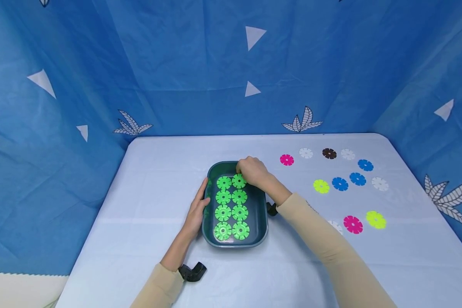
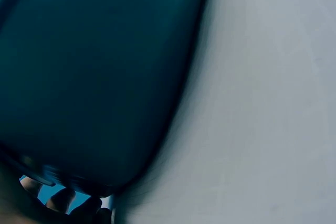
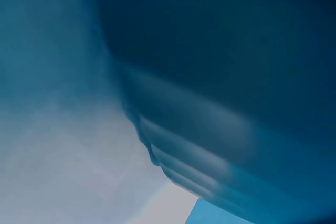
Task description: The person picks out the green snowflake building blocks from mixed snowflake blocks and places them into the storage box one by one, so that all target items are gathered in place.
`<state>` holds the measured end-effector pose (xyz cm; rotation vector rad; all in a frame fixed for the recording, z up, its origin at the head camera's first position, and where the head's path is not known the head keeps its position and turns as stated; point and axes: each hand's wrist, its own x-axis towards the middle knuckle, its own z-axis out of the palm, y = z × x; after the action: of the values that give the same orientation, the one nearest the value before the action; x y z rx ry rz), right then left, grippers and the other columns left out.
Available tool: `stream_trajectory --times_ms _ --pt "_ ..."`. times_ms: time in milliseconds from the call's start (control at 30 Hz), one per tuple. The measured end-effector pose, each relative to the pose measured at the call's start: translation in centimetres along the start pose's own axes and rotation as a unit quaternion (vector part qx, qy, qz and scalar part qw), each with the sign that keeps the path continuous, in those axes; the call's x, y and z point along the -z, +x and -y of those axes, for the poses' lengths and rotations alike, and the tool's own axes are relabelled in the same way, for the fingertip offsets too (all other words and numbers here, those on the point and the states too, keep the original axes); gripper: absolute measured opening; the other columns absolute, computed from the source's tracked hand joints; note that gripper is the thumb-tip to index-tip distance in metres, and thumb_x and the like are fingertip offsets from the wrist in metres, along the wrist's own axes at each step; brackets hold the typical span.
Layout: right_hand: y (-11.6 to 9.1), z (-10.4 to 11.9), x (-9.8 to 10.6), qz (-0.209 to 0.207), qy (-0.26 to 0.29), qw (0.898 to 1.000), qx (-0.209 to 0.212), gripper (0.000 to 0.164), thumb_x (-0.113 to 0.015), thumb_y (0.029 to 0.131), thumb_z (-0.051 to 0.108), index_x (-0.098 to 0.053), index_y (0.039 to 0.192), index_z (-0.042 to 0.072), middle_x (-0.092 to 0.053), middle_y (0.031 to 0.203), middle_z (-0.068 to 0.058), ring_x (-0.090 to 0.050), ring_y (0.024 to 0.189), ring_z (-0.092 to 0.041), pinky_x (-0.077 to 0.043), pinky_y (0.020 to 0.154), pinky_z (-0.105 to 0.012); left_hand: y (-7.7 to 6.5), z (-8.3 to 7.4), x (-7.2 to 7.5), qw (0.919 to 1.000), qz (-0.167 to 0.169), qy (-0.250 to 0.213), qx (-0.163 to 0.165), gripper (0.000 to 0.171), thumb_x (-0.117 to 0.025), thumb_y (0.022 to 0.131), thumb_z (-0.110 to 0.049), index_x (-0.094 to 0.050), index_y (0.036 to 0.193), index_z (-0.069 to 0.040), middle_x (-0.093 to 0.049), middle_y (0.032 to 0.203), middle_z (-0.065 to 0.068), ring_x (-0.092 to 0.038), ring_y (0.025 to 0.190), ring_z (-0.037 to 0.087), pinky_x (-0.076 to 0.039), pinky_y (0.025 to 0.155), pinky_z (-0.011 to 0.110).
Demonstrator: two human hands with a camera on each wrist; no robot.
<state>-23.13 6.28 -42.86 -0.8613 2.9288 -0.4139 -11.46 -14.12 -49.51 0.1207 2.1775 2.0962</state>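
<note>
A dark green plastic tray stands mid-table with several bright green notched plastic discs inside, lying in two columns. My left hand grips its left side, thumb over the rim and fingers along the outer wall. In the left wrist view the dark tray wall fills much of the frame, with fingertips at the lower left. Over the far right corner, my right hand has bent fingers beside the farthest disc of the right column. Whatever lies beneath those fingertips is hidden. The right wrist view is dark and blurred.
Loose notched discs lie scattered on the white table at the right: pink, brown, blue, yellow and white. One white disc is partly behind the right sleeve. A blue curtain hangs behind.
</note>
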Motion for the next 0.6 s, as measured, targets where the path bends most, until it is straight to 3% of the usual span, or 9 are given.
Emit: stream_trajectory --times_ms 100,200,300,400,500,533,600 --pt "-0.09 0.02 -0.05 -0.003 -0.007 1.000 -0.002 0.027 -0.054 0.087 -0.009 -0.078 0.085 0.004 -0.067 0.072 -0.006 -0.053 0.061 -0.013 -0.048 0.055 -0.023 -0.02 -0.01 0.04 1.0000 0.001 0.000 0.000 0.058 -0.031 0.103 -0.017 -0.017 0.158 -0.029 -0.011 0.165 -0.009 -0.002 0.153 0.016 -0.001 0.124 0.046" --pt "-0.21 -0.03 -0.13 -0.011 -0.009 1.000 0.004 0.027 -0.055 0.087 -0.008 -0.079 0.090 0.004 -0.074 0.086 -0.010 -0.059 0.065 -0.016 -0.053 0.059 -0.026 -0.01 0.00 0.08 1.0000 0.001 0.000 0.000 0.058 -0.031 0.103 -0.016 -0.017 0.158 -0.028 -0.011 0.165 -0.009 -0.002 0.153 0.016 -0.001 0.124 0.046" --pt "-0.32 -0.09 -0.20 -0.019 -0.006 1.000 0.014 0.026 -0.054 0.088 -0.008 -0.077 0.082 0.005 -0.067 0.071 -0.006 -0.047 0.057 -0.014 -0.044 0.052 -0.023 -0.01 0.00 0.06 1.0000 0.000 0.000 0.000 0.058 -0.032 0.103 -0.016 -0.017 0.158 -0.028 -0.011 0.165 -0.010 -0.003 0.153 0.015 -0.001 0.124 0.046" --pt "-0.41 -0.10 -0.30 -0.024 -0.008 1.000 0.017 0.026 -0.054 0.087 -0.009 -0.074 0.076 0.004 -0.048 0.058 0.001 -0.035 0.053 -0.011 -0.033 0.049 -0.020 -0.02 -0.02 0.04 1.0000 0.000 0.000 0.002 0.058 -0.031 0.103 -0.016 -0.017 0.158 -0.029 -0.012 0.165 -0.010 -0.003 0.153 0.015 -0.001 0.124 0.045" --pt "-0.54 -0.11 -0.36 -0.016 -0.008 1.000 0.012 0.027 -0.052 0.088 -0.010 -0.072 0.076 0.003 -0.029 0.058 0.001 -0.028 0.054 -0.012 -0.028 0.049 -0.022 -0.01 -0.02 0.05 1.0000 0.000 0.000 0.003 0.058 -0.031 0.103 -0.015 -0.017 0.158 -0.028 -0.011 0.165 -0.009 -0.003 0.153 0.015 -0.001 0.124 0.046" --pt "-0.60 -0.13 -0.36 -0.015 -0.007 1.000 0.013 0.026 -0.051 0.088 -0.010 -0.072 0.078 0.002 -0.029 0.058 0.001 -0.029 0.055 -0.013 -0.030 0.050 -0.023 -0.01 -0.02 0.05 1.0000 0.000 0.000 0.004 0.058 -0.031 0.103 -0.016 -0.017 0.158 -0.028 -0.011 0.165 -0.009 -0.003 0.153 0.015 -0.001 0.124 0.046" --pt "-0.80 -0.22 -0.26 -0.021 0.001 1.000 0.021 0.023 -0.054 0.088 -0.009 -0.075 0.086 0.001 -0.046 0.059 0.000 -0.044 0.057 -0.012 -0.042 0.053 -0.022 -0.01 -0.02 0.05 1.0000 -0.001 0.000 0.005 0.058 -0.031 0.103 -0.016 -0.017 0.158 -0.029 -0.011 0.165 -0.009 -0.003 0.153 0.015 -0.001 0.124 0.046"
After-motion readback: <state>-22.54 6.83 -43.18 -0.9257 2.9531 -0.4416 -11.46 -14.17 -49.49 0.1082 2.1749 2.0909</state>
